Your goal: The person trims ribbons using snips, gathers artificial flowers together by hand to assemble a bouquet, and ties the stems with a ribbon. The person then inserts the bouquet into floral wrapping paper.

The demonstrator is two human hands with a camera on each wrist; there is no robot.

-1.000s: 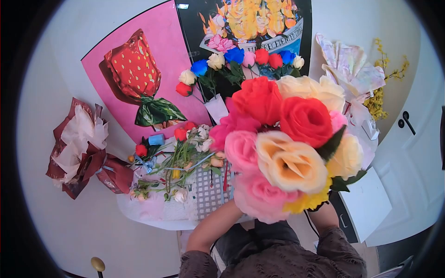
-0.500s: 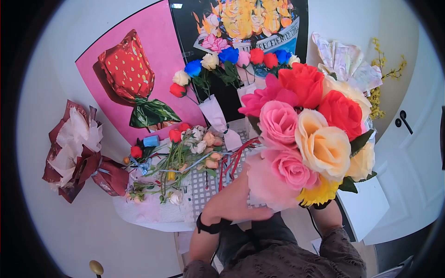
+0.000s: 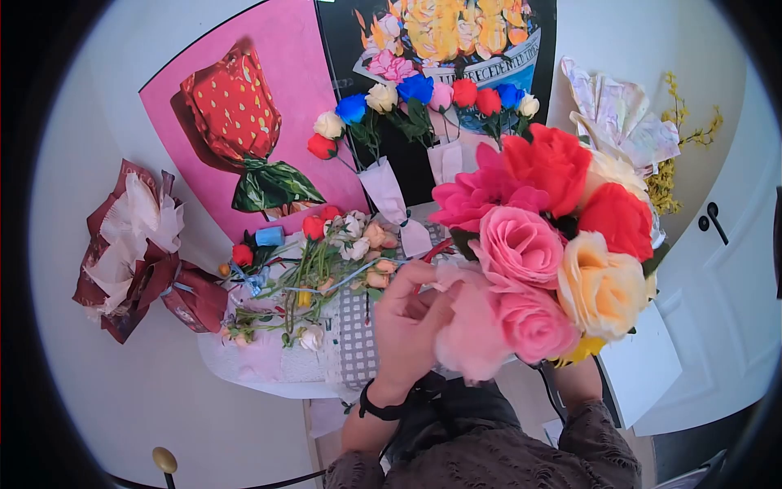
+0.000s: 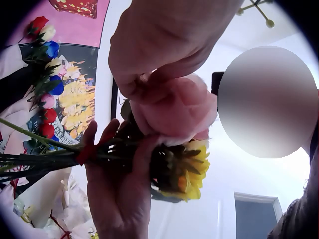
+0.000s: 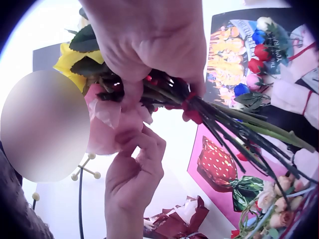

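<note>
A round bouquet of pink, red, cream and yellow flowers (image 3: 521,248) fills the right of the head view. The right hand (image 5: 149,45) grips its dark green stems (image 5: 219,129) just beside a red tie (image 5: 192,110). In the head view the blooms hide that hand. With thumb and fingers, the left hand (image 3: 407,326) pinches the edge of a pale pink outer bloom (image 3: 472,334) at the bouquet's left side. The left wrist view shows this left hand (image 4: 164,40) over the pink bloom (image 4: 174,109), while the right hand (image 4: 119,194) holds the bunch below.
Loose stems and small roses (image 3: 309,269) lie on the white table (image 3: 269,383) beside a grey checked cloth (image 3: 357,342). Single roses in white wraps (image 3: 383,191) stand behind. A maroon-wrapped bundle (image 3: 138,253) is at the left, a pale wrap (image 3: 619,118) at the right.
The left hand has come out from behind the bouquet, passed along its lower left, and now pinches the pale pink bloom. The bouquet has shifted right from its earliest position.
</note>
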